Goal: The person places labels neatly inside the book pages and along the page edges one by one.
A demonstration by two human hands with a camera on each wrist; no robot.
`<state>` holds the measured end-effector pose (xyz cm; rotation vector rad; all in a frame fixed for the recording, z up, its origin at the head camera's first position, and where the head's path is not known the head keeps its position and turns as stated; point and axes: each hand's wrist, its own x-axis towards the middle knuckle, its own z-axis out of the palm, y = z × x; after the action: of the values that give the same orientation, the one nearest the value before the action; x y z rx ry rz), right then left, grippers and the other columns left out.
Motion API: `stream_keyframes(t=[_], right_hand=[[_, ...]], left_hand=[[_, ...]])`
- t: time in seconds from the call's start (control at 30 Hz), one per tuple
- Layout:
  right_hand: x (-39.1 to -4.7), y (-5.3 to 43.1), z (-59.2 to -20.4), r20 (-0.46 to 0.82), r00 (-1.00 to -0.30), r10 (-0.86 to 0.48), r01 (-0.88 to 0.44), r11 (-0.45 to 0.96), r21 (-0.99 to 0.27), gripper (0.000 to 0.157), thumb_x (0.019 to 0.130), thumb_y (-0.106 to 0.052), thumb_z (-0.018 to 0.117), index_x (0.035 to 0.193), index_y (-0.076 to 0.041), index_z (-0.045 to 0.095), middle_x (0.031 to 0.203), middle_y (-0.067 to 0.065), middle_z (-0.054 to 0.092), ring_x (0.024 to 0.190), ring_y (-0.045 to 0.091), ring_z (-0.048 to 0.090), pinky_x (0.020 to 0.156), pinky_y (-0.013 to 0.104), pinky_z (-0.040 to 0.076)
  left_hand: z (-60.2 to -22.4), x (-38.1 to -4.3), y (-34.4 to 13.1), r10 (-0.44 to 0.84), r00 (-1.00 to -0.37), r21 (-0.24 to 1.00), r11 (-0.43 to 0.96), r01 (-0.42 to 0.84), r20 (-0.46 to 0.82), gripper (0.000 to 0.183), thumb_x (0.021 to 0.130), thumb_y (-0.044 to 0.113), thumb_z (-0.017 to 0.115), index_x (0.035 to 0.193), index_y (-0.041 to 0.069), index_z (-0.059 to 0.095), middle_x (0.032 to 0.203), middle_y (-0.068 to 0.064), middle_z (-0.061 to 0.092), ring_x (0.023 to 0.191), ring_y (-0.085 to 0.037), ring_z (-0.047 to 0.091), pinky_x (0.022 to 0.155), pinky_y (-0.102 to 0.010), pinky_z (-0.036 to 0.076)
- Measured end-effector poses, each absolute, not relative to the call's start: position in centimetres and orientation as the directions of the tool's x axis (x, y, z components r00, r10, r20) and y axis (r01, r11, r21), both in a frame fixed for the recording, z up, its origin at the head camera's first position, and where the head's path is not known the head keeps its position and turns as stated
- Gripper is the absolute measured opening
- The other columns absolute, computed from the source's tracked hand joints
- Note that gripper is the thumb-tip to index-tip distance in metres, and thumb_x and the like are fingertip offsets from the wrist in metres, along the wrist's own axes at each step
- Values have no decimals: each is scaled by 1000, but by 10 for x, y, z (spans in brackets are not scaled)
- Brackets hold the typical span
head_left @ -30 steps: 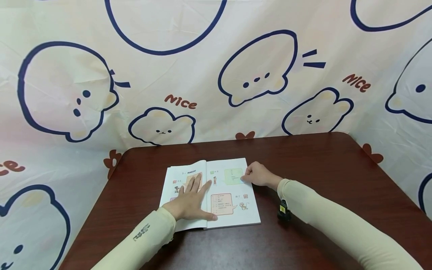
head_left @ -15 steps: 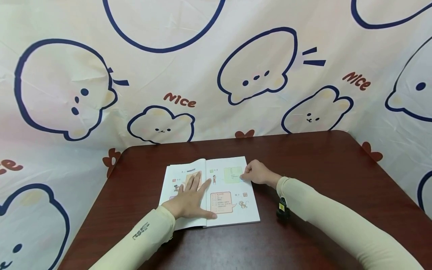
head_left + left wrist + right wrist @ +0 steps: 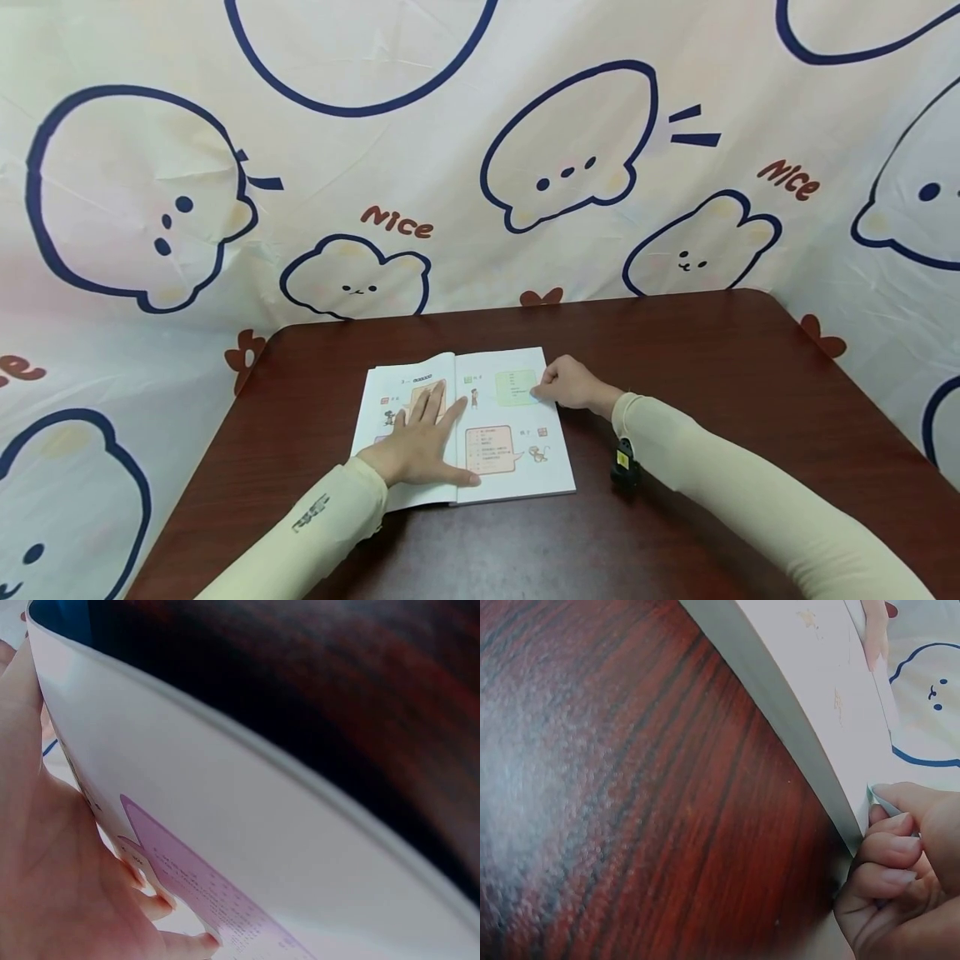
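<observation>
An open book [image 3: 517, 487] with printed coloured boxes and small cartoon figures lies on the table. My left hand [image 3: 420, 446] rests across its fold, palm down with fingers spread. In the left wrist view, the left page [image 3: 195, 750] bows up beside that hand, and a purple printed box shows near the fingers. My right hand [image 3: 573, 383] is at the book's upper right edge. Its thumb and index finger pinch a thin pale page edge [image 3: 887, 805], seen in the right wrist view, while the other fingers curl under. The page stack's side [image 3: 780, 724] shows there too.
A dark reddish-brown table [image 3: 675, 350] carries the book. A patterned cloth [image 3: 465, 275] with cartoon outlines stands behind and at both sides. A small black device [image 3: 624, 468] with a yellow mark hangs under the right sleeve.
The view shifts slightly. Both hands keep their places on the book, and the pages lie as before.
</observation>
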<state>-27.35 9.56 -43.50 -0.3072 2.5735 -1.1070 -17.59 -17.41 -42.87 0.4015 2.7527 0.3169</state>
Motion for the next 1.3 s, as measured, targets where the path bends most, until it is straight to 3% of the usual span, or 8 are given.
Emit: stream_keyframes(t=[0.27, 0.97, 1.3], right_hand=[[-274, 96, -434, -235, -916, -326, -52, 675, -736, 24, 92, -15, 73, 71, -6, 68, 57, -1, 53, 47, 10, 39, 47, 22, 31], [-273, 95, -435, -194, -925, -327, -91, 684, -724, 24, 91, -15, 74, 69, -5, 68, 66, 2, 64, 53, 11, 45, 48, 22, 31], [-275, 92, -438, -198, -937, -289, -73, 713, -698, 32, 90, -19, 76, 62, -9, 62, 65, 1, 64, 57, 13, 48, 49, 23, 33]], left_hand=[[-429, -175, -174, 311, -902, 264, 935, 235, -299, 123, 69, 81, 71, 164, 26, 15, 172, -14, -8, 159, -39, 1, 119, -72, 14], [-429, -175, -175, 322, -899, 271, 931, 244, -295, 123, 70, 81, 70, 164, 25, 14, 172, -15, -9, 159, -40, 0, 119, -73, 13], [-428, -175, -174, 328, -899, 274, 929, 251, -291, 123, 70, 81, 70, 164, 24, 14, 171, -17, -8, 159, -41, 1, 117, -75, 14]])
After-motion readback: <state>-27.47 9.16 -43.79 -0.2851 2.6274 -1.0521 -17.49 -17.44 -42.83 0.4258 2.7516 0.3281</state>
